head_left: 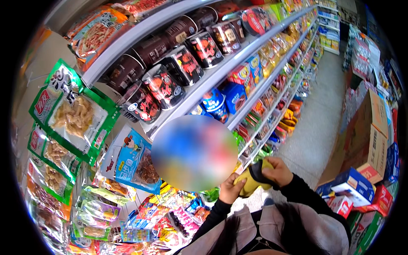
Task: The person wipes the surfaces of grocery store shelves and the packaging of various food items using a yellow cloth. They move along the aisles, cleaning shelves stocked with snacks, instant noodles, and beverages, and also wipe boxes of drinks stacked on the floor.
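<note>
In front of my body I hold a yellow cloth item [248, 182] with a black band, perhaps a glove or a folded cloth. My left hand [230, 189] grips its left end with the thumb on top. My right hand [279, 172] pinches the upper right part beside the black band. The cloth is bunched, so its full shape cannot be told. Just left of my hands, a blurred oval hides part of the shelf end. A blue and white snack bag [134, 159] hangs to the left of that oval.
Long store shelves [255, 47] with packaged food run away on the left. Dark cans [164, 86] line one shelf, and green snack packs [76, 111] hang at its end. An aisle floor [314, 127] lies ahead. Cardboard cartons [369, 137] and boxes [353, 185] stand to the right.
</note>
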Demonstrator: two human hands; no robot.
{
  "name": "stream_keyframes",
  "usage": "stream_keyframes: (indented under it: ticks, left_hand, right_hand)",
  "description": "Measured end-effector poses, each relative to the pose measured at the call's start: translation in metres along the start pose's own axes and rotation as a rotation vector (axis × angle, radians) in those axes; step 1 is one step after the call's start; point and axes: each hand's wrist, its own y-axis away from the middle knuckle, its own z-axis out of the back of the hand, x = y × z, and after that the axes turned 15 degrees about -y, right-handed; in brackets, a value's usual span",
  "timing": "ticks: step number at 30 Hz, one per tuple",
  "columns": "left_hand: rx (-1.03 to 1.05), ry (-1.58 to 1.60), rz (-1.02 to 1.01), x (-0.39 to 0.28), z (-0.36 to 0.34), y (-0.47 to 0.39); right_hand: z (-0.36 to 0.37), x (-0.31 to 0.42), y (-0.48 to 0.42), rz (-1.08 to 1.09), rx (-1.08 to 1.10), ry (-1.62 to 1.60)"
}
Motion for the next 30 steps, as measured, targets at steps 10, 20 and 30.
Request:
stream_keyframes:
  ticks: [10, 20, 30]
  left_hand:
    - [-0.253, -0.291, -0.314, -0.014, -0.033, -0.044]
    - [-0.201, -0.454, -0.599, -0.062, -0.1, -0.181]
    - [-0.511, -0.675, -0.588, -0.099, -0.115, -0.206]
  right_hand:
    - [-0.003, 0.011, -0.018, 0.462, 0.229, 0.637]
    - [0.095, 0.134, -0.11, 0.684, 0.263, 0.954]
    - [-0.031, 0.388, -0.307, 1.277, 0.428, 0.471]
